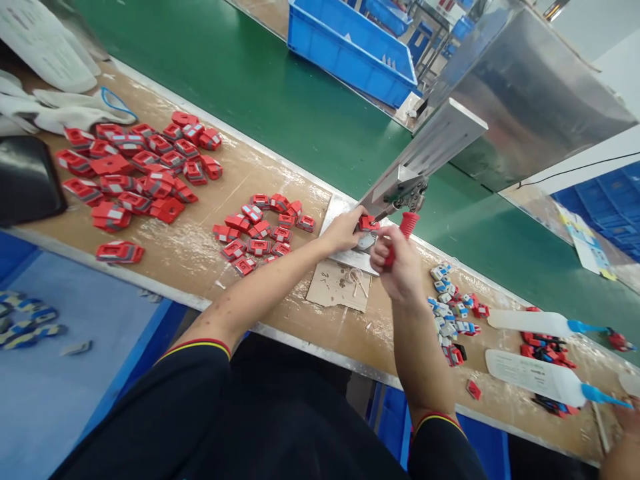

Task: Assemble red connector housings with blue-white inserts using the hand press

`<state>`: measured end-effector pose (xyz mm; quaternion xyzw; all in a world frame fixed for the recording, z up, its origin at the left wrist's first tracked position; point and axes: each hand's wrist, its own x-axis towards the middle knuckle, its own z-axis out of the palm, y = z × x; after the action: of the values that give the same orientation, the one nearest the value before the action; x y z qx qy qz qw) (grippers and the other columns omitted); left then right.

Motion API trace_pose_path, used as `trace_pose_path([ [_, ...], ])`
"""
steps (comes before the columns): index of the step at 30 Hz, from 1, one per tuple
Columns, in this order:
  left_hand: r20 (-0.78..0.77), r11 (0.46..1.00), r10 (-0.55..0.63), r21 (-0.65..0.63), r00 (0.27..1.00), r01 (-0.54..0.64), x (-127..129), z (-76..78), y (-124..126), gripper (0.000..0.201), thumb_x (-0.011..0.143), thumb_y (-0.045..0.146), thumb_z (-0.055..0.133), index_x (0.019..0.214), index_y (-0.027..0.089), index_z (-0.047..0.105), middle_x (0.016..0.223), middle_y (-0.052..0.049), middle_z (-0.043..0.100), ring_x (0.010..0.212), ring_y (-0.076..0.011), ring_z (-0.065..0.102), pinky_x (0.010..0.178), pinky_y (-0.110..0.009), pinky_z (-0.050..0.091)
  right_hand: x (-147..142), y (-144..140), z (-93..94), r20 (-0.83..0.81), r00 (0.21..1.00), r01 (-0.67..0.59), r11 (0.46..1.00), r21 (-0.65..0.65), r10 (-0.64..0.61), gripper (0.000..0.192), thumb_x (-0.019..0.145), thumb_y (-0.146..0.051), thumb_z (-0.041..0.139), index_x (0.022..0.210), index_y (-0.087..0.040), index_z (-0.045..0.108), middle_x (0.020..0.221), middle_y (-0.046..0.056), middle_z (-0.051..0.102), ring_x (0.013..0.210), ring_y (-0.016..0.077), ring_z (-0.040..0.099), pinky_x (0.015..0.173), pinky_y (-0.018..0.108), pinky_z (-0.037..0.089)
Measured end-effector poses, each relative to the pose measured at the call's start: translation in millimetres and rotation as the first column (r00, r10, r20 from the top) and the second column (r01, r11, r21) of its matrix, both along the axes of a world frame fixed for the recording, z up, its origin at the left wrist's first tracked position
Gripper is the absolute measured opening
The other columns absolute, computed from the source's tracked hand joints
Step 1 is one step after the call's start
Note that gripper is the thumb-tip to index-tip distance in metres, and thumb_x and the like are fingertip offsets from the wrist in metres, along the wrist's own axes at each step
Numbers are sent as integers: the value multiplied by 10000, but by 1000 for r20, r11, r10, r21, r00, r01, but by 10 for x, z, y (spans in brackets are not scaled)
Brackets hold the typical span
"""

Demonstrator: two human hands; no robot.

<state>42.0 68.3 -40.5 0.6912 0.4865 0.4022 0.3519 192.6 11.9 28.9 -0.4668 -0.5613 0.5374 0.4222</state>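
Note:
A metal toggle clamp (404, 189) is mounted on an upright plate over a metal base. My right hand (403, 263) is wrapped around the clamp's red ribbed handle (409, 225). Under the clamp sits a small red plastic toy car part (369, 223), above a round metal piece (365, 241). My left hand (345, 230) grips this part from the left, its fingertips partly hidden. Left of the fixture lies a loose group of red and grey toy car parts (259, 247). White and blue toy vehicle parts (445, 310) lie to the right.
A larger pile of red parts (145, 167) lies left, near white gloves (60, 110). Two bottles with blue nozzles (533, 377) lie right, beside another person's hand (627, 420). Beyond the bench runs a green conveyor belt (240, 87) with a blue crate (350, 57) behind.

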Motion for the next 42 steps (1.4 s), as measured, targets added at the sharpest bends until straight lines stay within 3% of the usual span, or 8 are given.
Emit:
trace_pose_path([
  [5,-11,1000,-14,-11,1000,14,-21,12,-1,369,836,112,606,1196,186,570,1057,-96,761,965,-249,725,863,-355,543,-362,309,-443,0,945,316,908,274,-328,660,804,-872,647,645,-286,389,506,-66,355,424,113,339,411,311,309],
  [10,-17,1000,-14,-17,1000,14,-14,28,0,403,823,95,589,1215,192,581,1016,-77,767,956,-240,727,886,-358,554,-220,335,-451,54,990,117,965,234,-133,634,814,-850,661,675,-265,459,507,-66,442,392,108,430,375,280,331],
  [13,-26,1000,-26,-16,999,26,-13,28,-18,435,846,98,575,1271,192,571,1061,-86,774,1007,-245,732,925,-368,561,21,214,-362,29,999,16,992,127,-20,577,793,-799,727,918,-246,618,700,-31,650,493,119,586,400,240,391],
  [20,-107,999,-30,13,994,32,-332,144,-75,587,865,147,644,1434,147,502,1385,-165,687,1295,-287,667,1129,-445,516,403,0,-335,-153,963,241,962,126,-221,526,856,-761,649,984,-250,665,915,30,759,597,122,669,430,206,443],
  [26,-296,995,-99,-23,950,97,-491,280,-83,547,874,200,683,1402,132,560,1390,-179,693,1300,-300,665,1117,-451,518,385,18,-316,-26,984,178,956,232,-177,361,929,-602,667,989,-246,674,1057,42,742,698,107,698,494,196,480],
  [31,-506,991,-76,54,859,120,-919,298,-262,459,914,271,663,1362,183,625,1407,-144,687,1317,-299,636,1147,-463,459,653,-20,-396,-54,959,284,935,213,-279,332,881,-549,749,956,-234,678,991,29,739,670,104,692,489,190,471],
  [37,-830,988,-90,-5,551,154,-1340,304,-369,339,940,202,543,1229,198,721,1260,-134,723,1237,-323,649,1114,-513,412,809,12,-401,-114,931,366,889,277,-348,292,909,-518,712,932,-231,667,946,29,727,644,104,669,486,210,453],
  [42,-876,978,-81,23,475,208,-1196,202,-162,280,880,173,624,1136,191,737,1200,-147,746,1239,-339,612,1100,-522,416,846,-182,-344,144,969,124,894,431,-203,239,942,-464,696,915,-226,697,785,8,689,621,120,606,534,255,451],
])
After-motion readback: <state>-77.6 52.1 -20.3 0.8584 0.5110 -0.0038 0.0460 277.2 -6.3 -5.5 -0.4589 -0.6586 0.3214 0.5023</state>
